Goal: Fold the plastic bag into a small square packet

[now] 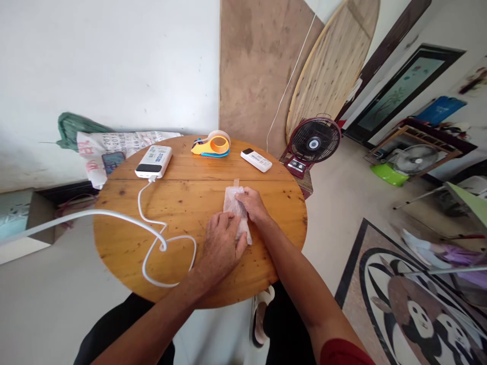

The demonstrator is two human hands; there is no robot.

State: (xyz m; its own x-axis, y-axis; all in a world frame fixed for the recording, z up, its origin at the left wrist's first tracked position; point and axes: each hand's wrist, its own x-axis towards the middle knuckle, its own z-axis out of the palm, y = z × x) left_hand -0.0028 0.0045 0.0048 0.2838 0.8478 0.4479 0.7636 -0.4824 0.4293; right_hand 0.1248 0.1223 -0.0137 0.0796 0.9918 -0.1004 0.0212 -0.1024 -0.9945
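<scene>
A small packet of clear bubble wrap (232, 200) lies lengthwise on the round wooden table in front of me. A strip of clear tape (236, 182) sticks out beyond its far end. My left hand (222, 241) rests across the packet's near left part, palm down, with the thumb apart from the fingers. At the far right edge my right hand (251, 204) grips the wrap, thumb on top and the other fingers curled at the side. Whatever the wrap contains is hidden.
On the wooden table (198, 195) are an orange and blue tape dispenser (211, 144), a white power bank (154, 161) with a looped white cable (148, 280), and a smaller white device (256, 159). A dark fan (314, 142) stands beyond the table's right edge.
</scene>
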